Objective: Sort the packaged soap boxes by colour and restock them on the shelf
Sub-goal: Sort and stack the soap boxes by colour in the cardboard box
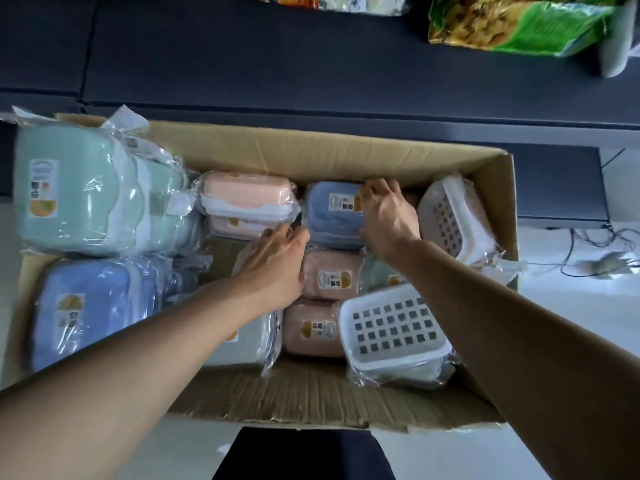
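Gripping blue soap box (334, 211): right hand (386, 216), left hand (277, 265) (both curled); three pink boxes.

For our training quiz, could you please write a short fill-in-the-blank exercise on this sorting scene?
1. Both hands reach for a soap box coloured ____.
2. The soap boxes lie in a ____ carton.
3. The right hand has its fingers curled over that box's ____ edge.
4. The left hand sits at that box's ____ side.

Missing words: blue; cardboard; far; left
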`<move>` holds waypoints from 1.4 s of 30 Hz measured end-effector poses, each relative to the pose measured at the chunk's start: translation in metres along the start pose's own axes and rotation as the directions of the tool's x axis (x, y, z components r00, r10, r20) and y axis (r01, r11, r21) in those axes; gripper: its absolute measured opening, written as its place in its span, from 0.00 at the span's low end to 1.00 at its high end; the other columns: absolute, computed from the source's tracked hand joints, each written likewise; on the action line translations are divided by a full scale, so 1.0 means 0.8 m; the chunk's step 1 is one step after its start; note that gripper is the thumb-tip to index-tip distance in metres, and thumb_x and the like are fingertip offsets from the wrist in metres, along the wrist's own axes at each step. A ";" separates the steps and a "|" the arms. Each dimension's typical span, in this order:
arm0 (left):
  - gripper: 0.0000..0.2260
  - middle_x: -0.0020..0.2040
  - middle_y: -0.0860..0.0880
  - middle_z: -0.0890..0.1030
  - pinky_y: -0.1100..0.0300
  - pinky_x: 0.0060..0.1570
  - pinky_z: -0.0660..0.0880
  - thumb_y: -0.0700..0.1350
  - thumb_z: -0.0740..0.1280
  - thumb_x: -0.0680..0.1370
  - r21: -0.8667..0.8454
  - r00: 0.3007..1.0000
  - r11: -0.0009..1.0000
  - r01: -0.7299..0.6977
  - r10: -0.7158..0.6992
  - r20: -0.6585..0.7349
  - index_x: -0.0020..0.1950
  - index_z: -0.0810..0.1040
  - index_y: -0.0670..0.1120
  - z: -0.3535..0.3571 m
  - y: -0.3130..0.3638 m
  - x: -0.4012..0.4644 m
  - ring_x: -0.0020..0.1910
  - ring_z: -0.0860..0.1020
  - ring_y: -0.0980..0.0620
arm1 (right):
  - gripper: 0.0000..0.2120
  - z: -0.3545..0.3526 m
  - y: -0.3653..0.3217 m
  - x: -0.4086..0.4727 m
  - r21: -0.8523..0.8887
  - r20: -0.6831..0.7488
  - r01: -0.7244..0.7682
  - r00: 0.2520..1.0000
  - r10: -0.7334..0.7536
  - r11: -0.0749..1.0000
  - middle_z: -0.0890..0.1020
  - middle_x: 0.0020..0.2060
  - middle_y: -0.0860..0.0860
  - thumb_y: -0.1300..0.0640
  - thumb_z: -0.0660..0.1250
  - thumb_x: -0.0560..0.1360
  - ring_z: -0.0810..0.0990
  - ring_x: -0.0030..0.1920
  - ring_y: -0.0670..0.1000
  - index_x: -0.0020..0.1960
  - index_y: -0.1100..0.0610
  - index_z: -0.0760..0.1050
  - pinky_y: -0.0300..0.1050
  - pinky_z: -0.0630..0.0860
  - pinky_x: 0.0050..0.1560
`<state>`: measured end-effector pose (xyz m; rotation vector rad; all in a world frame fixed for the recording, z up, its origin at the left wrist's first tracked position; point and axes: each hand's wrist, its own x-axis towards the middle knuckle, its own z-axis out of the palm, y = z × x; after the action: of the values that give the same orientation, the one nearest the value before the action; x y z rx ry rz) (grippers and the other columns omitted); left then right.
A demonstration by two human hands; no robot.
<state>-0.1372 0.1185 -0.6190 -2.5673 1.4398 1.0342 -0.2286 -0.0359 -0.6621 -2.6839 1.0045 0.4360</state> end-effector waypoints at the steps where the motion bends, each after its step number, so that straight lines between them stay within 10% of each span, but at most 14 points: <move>1: 0.21 0.65 0.47 0.68 0.53 0.56 0.69 0.47 0.66 0.77 -0.003 1.000 1.000 -0.011 0.011 -0.007 0.68 0.64 0.48 0.002 0.003 -0.001 0.64 0.69 0.47 | 0.17 -0.002 0.003 -0.001 0.041 -0.002 -0.019 1.000 0.020 0.999 0.68 0.64 0.55 0.61 0.65 0.76 0.67 0.63 0.57 0.64 0.59 0.69 0.48 0.71 0.47; 6: 0.24 0.68 0.47 0.67 0.53 0.58 0.70 0.51 0.66 0.77 -0.109 0.995 0.990 -0.093 0.098 0.035 0.70 0.60 0.48 0.012 0.017 -0.015 0.65 0.69 0.48 | 0.25 -0.033 0.016 -0.037 0.175 -0.053 0.060 0.997 -0.051 0.983 0.69 0.64 0.58 0.69 0.63 0.71 0.71 0.62 0.59 0.67 0.60 0.69 0.49 0.73 0.54; 10: 0.36 0.68 0.48 0.68 0.57 0.57 0.69 0.62 0.70 0.70 -0.156 0.944 0.950 -0.272 0.294 0.146 0.70 0.59 0.49 0.034 0.044 -0.034 0.62 0.70 0.49 | 0.22 -0.069 0.025 -0.094 0.279 -0.139 0.065 0.990 -0.026 0.958 0.76 0.56 0.59 0.57 0.55 0.72 0.76 0.55 0.59 0.63 0.61 0.73 0.47 0.71 0.48; 16: 0.43 0.65 0.48 0.64 0.57 0.54 0.69 0.58 0.75 0.65 -0.074 0.938 0.945 -0.320 0.327 0.117 0.71 0.56 0.48 0.065 0.076 -0.048 0.62 0.69 0.49 | 0.17 -0.061 0.047 -0.129 0.358 -0.047 -0.055 0.996 0.076 0.932 0.77 0.54 0.59 0.72 0.55 0.72 0.77 0.52 0.59 0.55 0.62 0.76 0.51 0.77 0.50; 19: 0.38 0.64 0.49 0.68 0.55 0.57 0.72 0.57 0.74 0.67 -0.249 0.949 0.952 -0.179 0.234 0.212 0.72 0.61 0.49 0.042 0.069 -0.042 0.61 0.71 0.50 | 0.18 -0.062 0.056 -0.137 0.436 -0.079 -0.119 0.982 0.170 0.892 0.80 0.53 0.56 0.72 0.56 0.72 0.78 0.53 0.55 0.54 0.60 0.78 0.44 0.75 0.52; 23: 0.13 0.47 0.51 0.78 0.67 0.48 0.73 0.55 0.68 0.74 -0.735 0.927 0.665 0.135 0.177 0.331 0.53 0.76 0.48 -0.010 0.038 -0.046 0.46 0.76 0.54 | 0.15 -0.071 0.054 -0.147 0.522 -0.077 -0.173 0.966 0.248 0.835 0.81 0.53 0.54 0.67 0.56 0.76 0.77 0.56 0.55 0.55 0.57 0.79 0.39 0.67 0.47; 29: 0.18 0.28 0.51 0.78 0.61 0.33 0.71 0.62 0.60 0.77 -0.818 0.951 0.491 0.300 -0.084 0.298 0.41 0.76 0.49 -0.031 -0.013 -0.046 0.24 0.75 0.57 | 0.18 -0.076 0.022 -0.137 0.641 0.072 -0.191 0.979 0.190 0.743 0.75 0.46 0.43 0.60 0.63 0.76 0.76 0.49 0.46 0.65 0.55 0.70 0.29 0.66 0.38; 34: 0.24 0.30 0.46 0.74 0.61 0.29 0.66 0.69 0.60 0.68 -0.862 0.931 0.353 0.364 -0.106 0.350 0.43 0.74 0.47 -0.039 -0.046 -0.043 0.26 0.70 0.51 | 0.38 -0.064 -0.005 -0.125 0.637 0.258 -0.170 0.966 0.001 0.752 0.73 0.60 0.45 0.53 0.76 0.67 0.73 0.60 0.47 0.71 0.52 0.61 0.42 0.71 0.58; 42: 0.22 0.32 0.46 0.78 0.57 0.40 0.73 0.63 0.54 0.78 -0.817 0.923 0.430 0.383 -0.222 0.315 0.43 0.76 0.47 -0.040 -0.049 -0.039 0.31 0.76 0.49 | 0.10 -0.069 -0.034 -0.124 0.843 0.315 -0.235 0.945 -0.090 0.484 0.80 0.44 0.53 0.58 0.72 0.72 0.79 0.45 0.49 0.46 0.57 0.71 0.42 0.78 0.47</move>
<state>-0.1013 0.1543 -0.5876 -2.9881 0.2896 2.2765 -0.2712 0.0257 -0.5724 -1.5606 0.8901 0.2420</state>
